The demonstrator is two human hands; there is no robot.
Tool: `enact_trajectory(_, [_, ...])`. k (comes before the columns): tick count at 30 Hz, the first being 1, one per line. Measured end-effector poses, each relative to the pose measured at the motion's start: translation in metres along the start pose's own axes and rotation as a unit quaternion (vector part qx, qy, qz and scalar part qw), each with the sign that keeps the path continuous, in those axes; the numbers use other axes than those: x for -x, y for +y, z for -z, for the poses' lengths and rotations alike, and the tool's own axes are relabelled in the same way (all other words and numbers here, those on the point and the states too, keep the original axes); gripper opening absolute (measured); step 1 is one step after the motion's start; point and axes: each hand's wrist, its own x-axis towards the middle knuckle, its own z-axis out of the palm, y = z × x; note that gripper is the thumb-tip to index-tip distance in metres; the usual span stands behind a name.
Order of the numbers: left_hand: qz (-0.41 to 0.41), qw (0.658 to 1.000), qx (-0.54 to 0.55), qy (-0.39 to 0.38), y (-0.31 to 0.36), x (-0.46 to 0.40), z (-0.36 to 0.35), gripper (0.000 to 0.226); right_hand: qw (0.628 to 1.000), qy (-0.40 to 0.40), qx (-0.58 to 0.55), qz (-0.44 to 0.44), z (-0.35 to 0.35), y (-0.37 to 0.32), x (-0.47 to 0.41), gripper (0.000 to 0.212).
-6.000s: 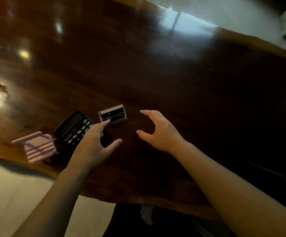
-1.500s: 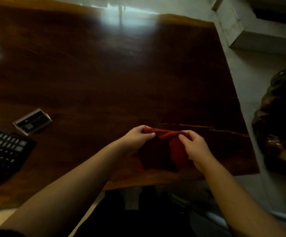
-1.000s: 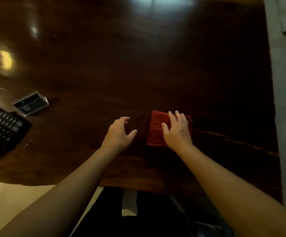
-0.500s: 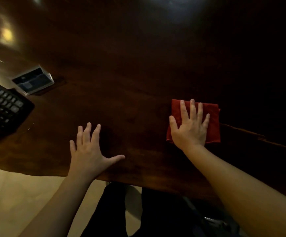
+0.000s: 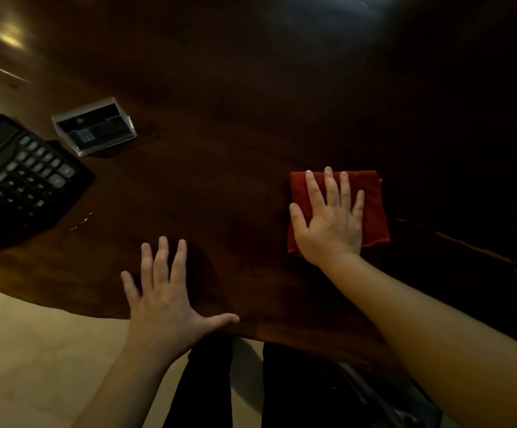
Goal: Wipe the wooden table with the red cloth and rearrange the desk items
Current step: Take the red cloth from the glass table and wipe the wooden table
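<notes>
A folded red cloth lies flat on the dark wooden table, right of centre. My right hand presses down on it, palm flat and fingers spread, covering most of its left half. My left hand rests flat on the bare wood near the table's front edge, fingers apart, holding nothing. A black calculator lies at the far left, with a clear plastic card case just beyond it.
The table's curved front edge runs across the lower left, with pale floor below it. My dark-trousered legs show under the edge. A long crack runs through the wood at the right.
Both hands folded the cloth at the front edge, then the right hand laid it flat and slid it right. The left hand let go and settled on the wood. The last half second shows hardly any movement.
</notes>
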Motion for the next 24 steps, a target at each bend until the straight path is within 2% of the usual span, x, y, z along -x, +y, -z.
enact_trajectory(13, [0.002, 0.999, -0.04, -0.032, -0.026, -0.001, -0.012, 0.16, 0.997, -0.011, 0.0, 0.075, -0.024, -0.103, 0.045, 0.076])
enact_trajectory(20, [0.036, 0.995, -0.045, -0.076, -0.017, -0.004, -0.005, 0.162, 0.979, -0.023, -0.016, 0.201, -0.028, -0.081, 0.072, 0.077])
enact_trajectory(24, [0.064, 0.989, -0.064, -0.113, -0.006, -0.006, 0.004, 0.165, 0.971, -0.044, -0.014, 0.236, -0.025, -0.043, 0.092, 0.076])
